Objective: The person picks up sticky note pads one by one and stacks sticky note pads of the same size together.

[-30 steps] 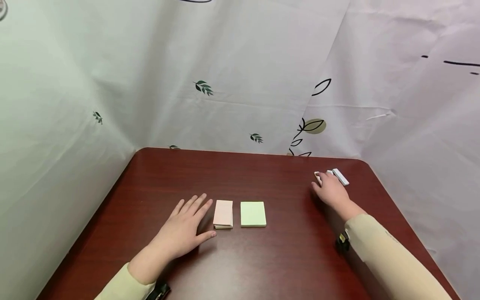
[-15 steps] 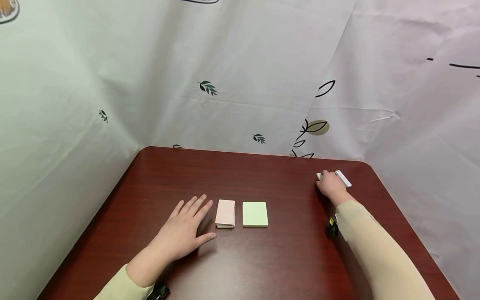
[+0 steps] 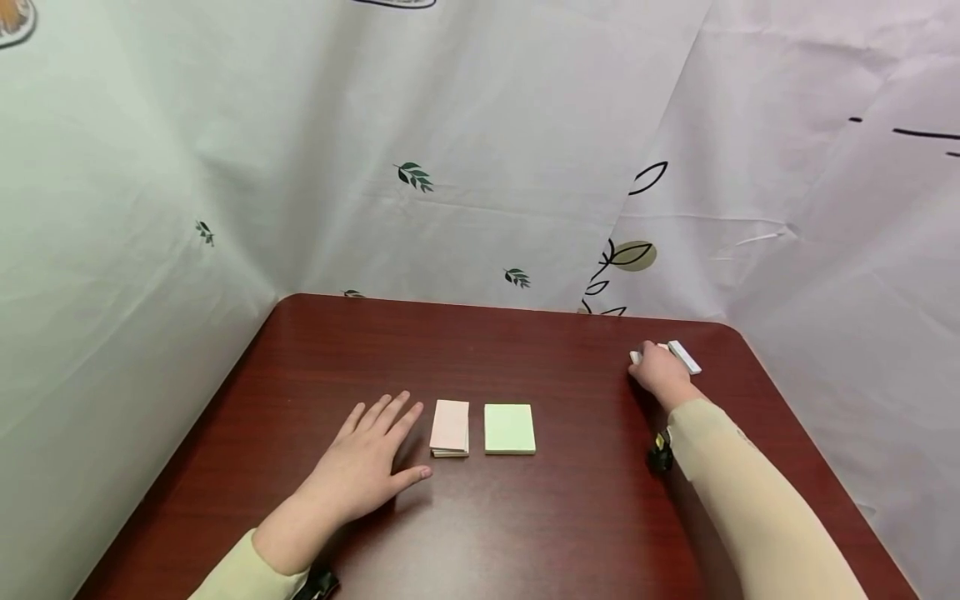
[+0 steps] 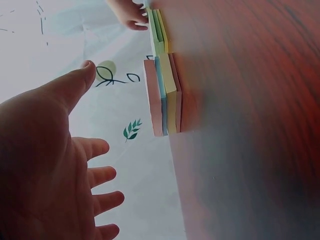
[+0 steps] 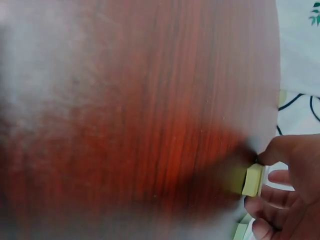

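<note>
At the far right of the table, my right hand point(image 3: 660, 371) bends over small sticky note pads. In the right wrist view, its thumb and curled fingers pinch a narrow yellow sticky note pad point(image 5: 253, 180). A pale green pad point(image 5: 241, 231) lies beside those fingers. One slim white-topped pad point(image 3: 684, 357) shows to the right of the hand, and a white corner peeks out at its left. My left hand point(image 3: 360, 462) is spread with straight fingers, left of a pink-topped sticky note stack point(image 3: 450, 427). A square green sticky note stack point(image 3: 510, 429) sits right of the pink one.
The dark red-brown table point(image 3: 525, 517) has rounded far corners. White patterned cloth point(image 3: 465, 150) hangs behind it and along both sides. Seen edge-on in the left wrist view, the pink-topped stack point(image 4: 162, 97) has blue, yellow and pink layers.
My right hand has turned slightly and its fingers have closed in around the pads, hiding more of the middle ones. The left hand keeps its place; the head view shifts a little.
</note>
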`<state>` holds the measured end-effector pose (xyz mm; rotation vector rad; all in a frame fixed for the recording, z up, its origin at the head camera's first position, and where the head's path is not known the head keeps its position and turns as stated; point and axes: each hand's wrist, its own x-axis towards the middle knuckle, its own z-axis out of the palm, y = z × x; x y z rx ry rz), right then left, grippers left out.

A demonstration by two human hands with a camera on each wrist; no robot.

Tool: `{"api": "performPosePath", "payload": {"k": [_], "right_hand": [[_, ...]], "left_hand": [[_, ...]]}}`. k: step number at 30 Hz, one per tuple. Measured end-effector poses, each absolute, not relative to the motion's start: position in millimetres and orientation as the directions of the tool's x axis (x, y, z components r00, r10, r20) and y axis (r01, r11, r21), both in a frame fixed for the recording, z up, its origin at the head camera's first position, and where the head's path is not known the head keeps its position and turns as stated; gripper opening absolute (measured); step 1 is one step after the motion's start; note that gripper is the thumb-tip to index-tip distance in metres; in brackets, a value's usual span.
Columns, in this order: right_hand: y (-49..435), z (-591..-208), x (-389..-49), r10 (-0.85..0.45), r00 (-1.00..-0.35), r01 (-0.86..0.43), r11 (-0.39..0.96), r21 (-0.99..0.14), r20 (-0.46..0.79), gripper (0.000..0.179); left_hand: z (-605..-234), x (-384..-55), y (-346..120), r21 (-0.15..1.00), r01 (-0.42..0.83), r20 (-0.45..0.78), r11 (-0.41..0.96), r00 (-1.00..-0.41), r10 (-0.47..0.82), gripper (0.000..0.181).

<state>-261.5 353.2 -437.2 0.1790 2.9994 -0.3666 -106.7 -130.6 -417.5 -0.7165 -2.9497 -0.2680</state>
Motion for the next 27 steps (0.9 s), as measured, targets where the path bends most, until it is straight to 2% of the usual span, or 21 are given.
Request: {"api": "performPosePath", "payload": {"k": [8,27], "right_hand": [[337.5,-438.3,-246.9,0.052,-0.982,0.094,0.967,-0.236,-0.179,0.062],[279.2,-440.4,-187.0,-0.087,-0.989,-0.049,0.957,-0.287,-0.120,0.049]], "left_hand": [[-419.5,-109.0,-130.1,0.141,0.469,0.142,0.872,-0.881,0.451,0.088],[-421.1,-112.7,-127.7,0.146,0.473,0.140,0.869,-0.879,0.456,0.088]]}}
